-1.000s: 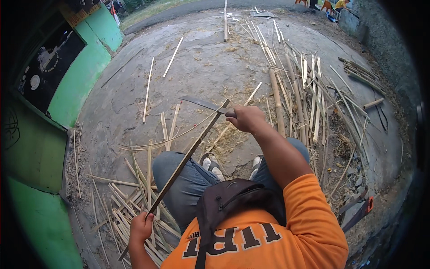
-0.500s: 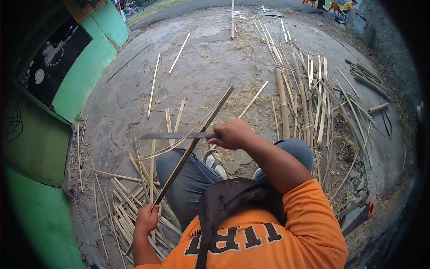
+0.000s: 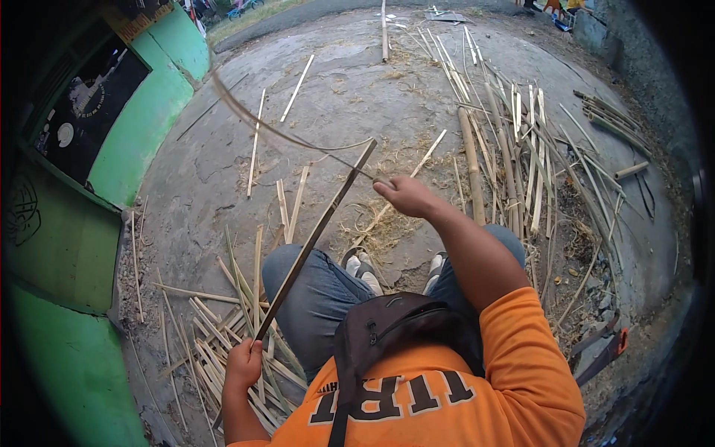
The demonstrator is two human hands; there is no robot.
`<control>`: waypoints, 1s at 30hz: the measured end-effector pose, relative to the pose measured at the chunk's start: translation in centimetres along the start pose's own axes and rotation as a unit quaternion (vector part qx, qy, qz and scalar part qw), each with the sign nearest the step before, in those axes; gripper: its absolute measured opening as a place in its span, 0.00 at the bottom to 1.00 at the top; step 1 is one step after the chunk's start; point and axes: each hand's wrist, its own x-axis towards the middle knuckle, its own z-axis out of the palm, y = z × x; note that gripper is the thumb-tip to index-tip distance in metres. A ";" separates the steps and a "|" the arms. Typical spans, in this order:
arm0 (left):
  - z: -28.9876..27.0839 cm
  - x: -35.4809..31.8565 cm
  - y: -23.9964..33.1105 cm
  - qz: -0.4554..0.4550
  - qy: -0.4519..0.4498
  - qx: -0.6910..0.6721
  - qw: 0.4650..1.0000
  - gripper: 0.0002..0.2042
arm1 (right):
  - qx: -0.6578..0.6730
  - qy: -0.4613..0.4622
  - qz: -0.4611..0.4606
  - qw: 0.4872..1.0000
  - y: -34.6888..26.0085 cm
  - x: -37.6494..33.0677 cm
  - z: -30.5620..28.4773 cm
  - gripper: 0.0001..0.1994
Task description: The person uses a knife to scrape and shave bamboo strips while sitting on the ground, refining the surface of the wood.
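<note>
A long, dark-faced bamboo strip (image 3: 313, 240) slants up and away across my left thigh. My left hand (image 3: 243, 365) is closed around its lower end. Near the strip's far end, my right hand (image 3: 408, 195) grips a long knife (image 3: 359, 170). Its blade is turned nearly edge-on, so only a thin dark line shows, and it crosses the strip. From the strip's far tip a thin bamboo shaving (image 3: 257, 121) curves off to the upper left, blurred by motion. The knife's handle is mostly hidden in my fingers.
Split bamboo strips (image 3: 223, 350) lie heaped at my left. More strips and bamboo poles (image 3: 471, 167) spread at the right. A saw (image 3: 607, 354) with an orange handle lies at the lower right. Curled shavings (image 3: 372, 223) litter the ground before my shoes. A green wall (image 3: 160, 97) stands left.
My right hand has moved up and slightly right toward the strip's far tip. The blade has turned from flat view to edge-on, and the shaving has swung up to the far left.
</note>
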 end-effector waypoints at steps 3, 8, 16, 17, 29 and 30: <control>1.3 0.9 0.4 -0.007 0.015 -0.011 1.000 0.23 | -0.112 -0.044 -0.070 0.990 -5.2 -3.5 2.8 0.31; 1.0 1.1 -0.1 0.025 0.022 -0.019 0.999 0.22 | -0.260 -0.052 -0.137 0.954 -6.8 -4.7 1.8 0.29; -1.1 -0.7 -1.8 0.032 0.066 0.015 0.997 0.24 | -0.102 0.263 0.174 0.943 6.6 2.3 -4.7 0.34; -1.2 -0.7 -2.1 0.039 0.078 0.016 0.996 0.24 | -0.104 0.265 0.175 0.943 8.4 3.4 -5.0 0.34; -0.4 -0.2 -2.3 0.049 0.202 0.013 0.978 0.26 | 0.467 0.325 0.198 0.798 7.4 3.7 -5.2 0.30; -0.3 -0.1 -1.8 0.042 0.205 0.010 0.978 0.25 | 0.449 0.323 0.186 0.812 7.5 3.8 -5.1 0.30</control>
